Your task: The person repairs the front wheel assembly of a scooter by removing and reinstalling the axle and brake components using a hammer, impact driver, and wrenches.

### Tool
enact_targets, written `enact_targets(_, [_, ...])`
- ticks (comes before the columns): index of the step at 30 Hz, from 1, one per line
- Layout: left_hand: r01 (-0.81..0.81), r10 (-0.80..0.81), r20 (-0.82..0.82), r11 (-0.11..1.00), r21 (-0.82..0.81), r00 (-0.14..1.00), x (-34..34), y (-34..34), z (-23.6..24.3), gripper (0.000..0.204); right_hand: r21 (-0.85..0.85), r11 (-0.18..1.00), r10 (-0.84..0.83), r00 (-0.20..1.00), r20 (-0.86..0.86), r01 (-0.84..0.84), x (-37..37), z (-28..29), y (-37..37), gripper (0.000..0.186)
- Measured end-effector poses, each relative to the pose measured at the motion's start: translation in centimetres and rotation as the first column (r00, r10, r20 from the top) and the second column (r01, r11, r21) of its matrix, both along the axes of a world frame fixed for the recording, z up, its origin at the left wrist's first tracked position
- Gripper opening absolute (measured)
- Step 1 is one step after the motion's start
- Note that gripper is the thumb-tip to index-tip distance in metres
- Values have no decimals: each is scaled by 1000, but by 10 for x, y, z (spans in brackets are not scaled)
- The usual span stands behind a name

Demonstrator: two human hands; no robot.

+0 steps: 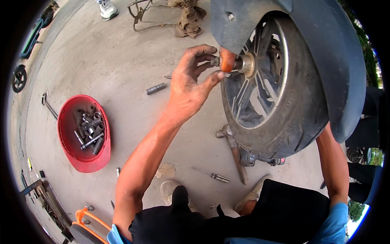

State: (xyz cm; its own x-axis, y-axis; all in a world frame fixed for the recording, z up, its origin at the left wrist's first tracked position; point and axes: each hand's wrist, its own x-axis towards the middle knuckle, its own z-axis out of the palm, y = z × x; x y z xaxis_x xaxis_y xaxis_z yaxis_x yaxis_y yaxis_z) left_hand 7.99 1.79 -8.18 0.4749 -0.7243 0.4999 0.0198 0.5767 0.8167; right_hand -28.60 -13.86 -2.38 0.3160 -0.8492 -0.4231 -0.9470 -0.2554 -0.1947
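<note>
My left hand (190, 79) is at the hub of a motor scooter's wheel, its fingers curled around the end of the axle bolt (215, 62). Its thumb tip touches the orange fork end (227, 60), through which the bolt passes. To the right is the metal hub (248, 65) of the spoked wheel, which carries a worn black tyre (284, 118). A dark grey fender (337, 61) arches over the tyre. My right forearm (333, 162) reaches up along the tyre's right side; the tyre hides the right hand and its fingers.
A red helmet (87, 164) full of sockets stands at the left. On the concrete lie a long socket (156, 88), a hammer (235, 156), a screwdriver (211, 175) and a power tool (248, 158). A metal frame with brown cloth (190, 18) is farther back. Another person's shoe (107, 9) shows at top left.
</note>
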Motion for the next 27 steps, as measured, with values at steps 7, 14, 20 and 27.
enact_targets(7, [66, -89, 207, 991, 116, 974, 16, -1, -1, 27, 276, 892, 415, 890, -187, -358, -14, -25, 93, 62])
enact_targets(14, [110, -115, -13, 905, 410, 993, 18, 0, 7, 21, 505, 826, 418, 873, -252, -250, -3, -68, 171, 62])
enact_targets(20, [-43, 33, 59, 984, 173, 998, -4, 12, -8, 20, 510, 857, 226, 942, -250, -70, -4, -75, 164, 58])
enact_targets(27, [24, -369, 599, 864, 503, 711, -34, 133, -76, 52, 307, 941, 97, 983, 154, -141, -19, -57, 201, 55])
